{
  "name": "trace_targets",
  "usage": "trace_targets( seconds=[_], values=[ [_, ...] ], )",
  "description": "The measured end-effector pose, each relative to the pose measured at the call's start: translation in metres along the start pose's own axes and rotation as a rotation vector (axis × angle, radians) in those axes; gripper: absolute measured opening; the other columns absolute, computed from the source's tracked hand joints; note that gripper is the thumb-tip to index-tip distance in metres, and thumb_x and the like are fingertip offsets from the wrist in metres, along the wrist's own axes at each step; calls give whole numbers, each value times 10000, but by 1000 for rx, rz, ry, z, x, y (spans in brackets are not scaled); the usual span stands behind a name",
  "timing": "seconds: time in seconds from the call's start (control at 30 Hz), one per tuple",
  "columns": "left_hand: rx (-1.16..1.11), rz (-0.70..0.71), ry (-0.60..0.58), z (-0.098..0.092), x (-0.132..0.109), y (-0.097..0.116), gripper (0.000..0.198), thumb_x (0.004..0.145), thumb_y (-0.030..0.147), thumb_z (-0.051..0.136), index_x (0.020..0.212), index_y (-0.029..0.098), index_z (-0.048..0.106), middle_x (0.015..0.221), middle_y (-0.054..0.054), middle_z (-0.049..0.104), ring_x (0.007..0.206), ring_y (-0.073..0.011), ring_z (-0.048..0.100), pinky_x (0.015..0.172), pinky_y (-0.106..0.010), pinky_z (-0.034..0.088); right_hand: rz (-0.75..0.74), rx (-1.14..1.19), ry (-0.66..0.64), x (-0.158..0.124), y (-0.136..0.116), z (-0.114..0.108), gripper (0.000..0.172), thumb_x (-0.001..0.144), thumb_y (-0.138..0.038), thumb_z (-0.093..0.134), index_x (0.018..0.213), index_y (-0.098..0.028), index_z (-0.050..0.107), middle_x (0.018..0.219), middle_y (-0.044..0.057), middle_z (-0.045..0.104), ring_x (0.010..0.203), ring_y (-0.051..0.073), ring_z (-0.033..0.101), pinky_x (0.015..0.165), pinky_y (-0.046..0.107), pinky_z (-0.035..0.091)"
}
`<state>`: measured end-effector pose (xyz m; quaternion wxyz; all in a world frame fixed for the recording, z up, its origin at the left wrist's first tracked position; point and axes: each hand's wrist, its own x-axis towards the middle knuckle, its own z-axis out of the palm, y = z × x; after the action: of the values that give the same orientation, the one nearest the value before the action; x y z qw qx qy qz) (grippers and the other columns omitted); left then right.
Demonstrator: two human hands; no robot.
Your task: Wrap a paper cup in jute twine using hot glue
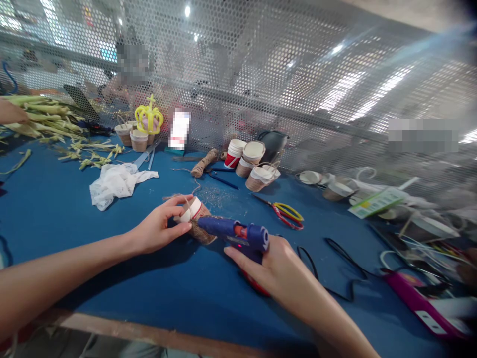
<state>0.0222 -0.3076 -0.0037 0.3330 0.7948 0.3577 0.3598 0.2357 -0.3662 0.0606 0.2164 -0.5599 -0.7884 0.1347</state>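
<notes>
My left hand grips a small paper cup that lies tilted on the blue table, its lower part wound with brown twine and its rim white. In my right hand is a blue hot glue gun with a small red light lit. The gun's nozzle points left at the cup's side, close to my left fingertips; whether it touches cannot be made out. A strand of twine runs from the cup back to a twine spool.
Behind lie dark-handled pliers, twine-wrapped cups and scissors. A crumpled white cloth is at left, near a yellow crown-shaped piece. Black cord and a purple power strip lie right. Another person's hand touches plant stalks.
</notes>
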Motion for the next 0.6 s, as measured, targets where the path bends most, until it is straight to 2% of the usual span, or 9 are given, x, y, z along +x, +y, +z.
trace_targets(
  seconds=[0.37,0.6],
  values=[
    [11,17,-21,-1,-1,-2,147,810,271,490,800,152,576,1357,-141,408,1266,-234,356,1047,-419,273,95,34,15,8,3,-6,168,759,-313,555,739,-167,637,493,10,604,509,159,578,459,242,420],
    [0,24,-24,-2,0,0,156,813,270,486,795,143,574,1352,-163,409,1262,-235,365,1044,-410,275,120,29,21,12,6,-6,210,767,-346,546,786,-159,638,535,18,627,508,160,577,468,252,428]
  ],
)
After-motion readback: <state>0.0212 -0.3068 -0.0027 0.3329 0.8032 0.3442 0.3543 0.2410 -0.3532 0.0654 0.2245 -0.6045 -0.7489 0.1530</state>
